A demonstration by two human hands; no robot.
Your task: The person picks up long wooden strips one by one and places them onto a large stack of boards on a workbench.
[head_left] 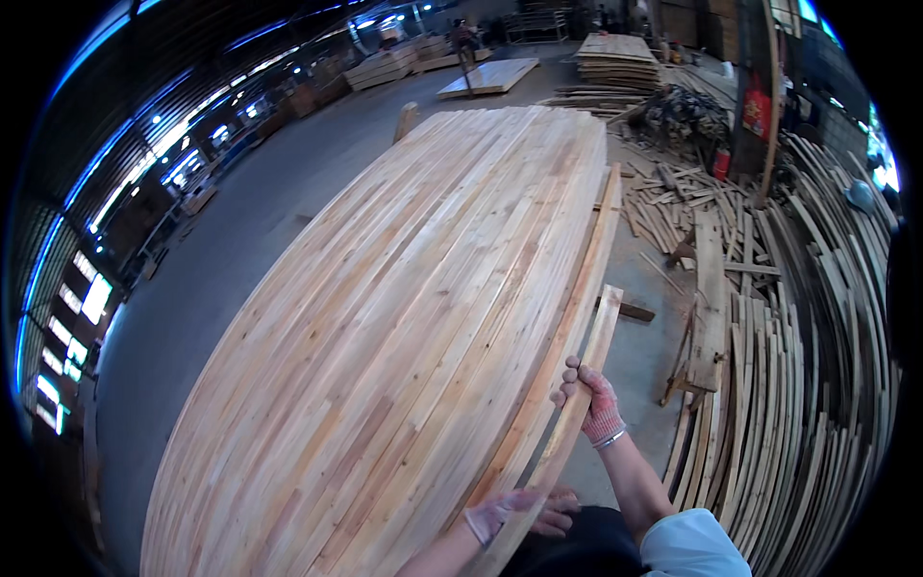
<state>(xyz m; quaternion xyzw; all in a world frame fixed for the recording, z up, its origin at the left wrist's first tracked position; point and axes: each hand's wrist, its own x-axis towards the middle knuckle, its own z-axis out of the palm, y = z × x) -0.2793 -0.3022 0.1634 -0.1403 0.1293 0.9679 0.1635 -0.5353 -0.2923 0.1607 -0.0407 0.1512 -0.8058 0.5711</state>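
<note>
A long narrow wooden strip (pixel 551 457) slants along the right side of a wide panel of strips laid side by side (pixel 404 317). My right hand (pixel 591 392), in a pale, pinkish work glove, is closed around the strip about mid-length, fingertips at its left edge. Near the strip's lower end, my left hand (pixel 519 510) crosses it with fingers stretched out to the right; it is smeared by motion, and its exact contact is unclear. Another loose strip (pixel 577 317) lies between the panel's right edge and the held strip.
A wooden bench (pixel 709 308) stands to the right, beside many long strips on the floor (pixel 760 413). Offcuts (pixel 663 207) are heaped beyond. Stacked boards (pixel 615 62) stand at the back, left of a post (pixel 769 106). A person (pixel 463 43) is far off.
</note>
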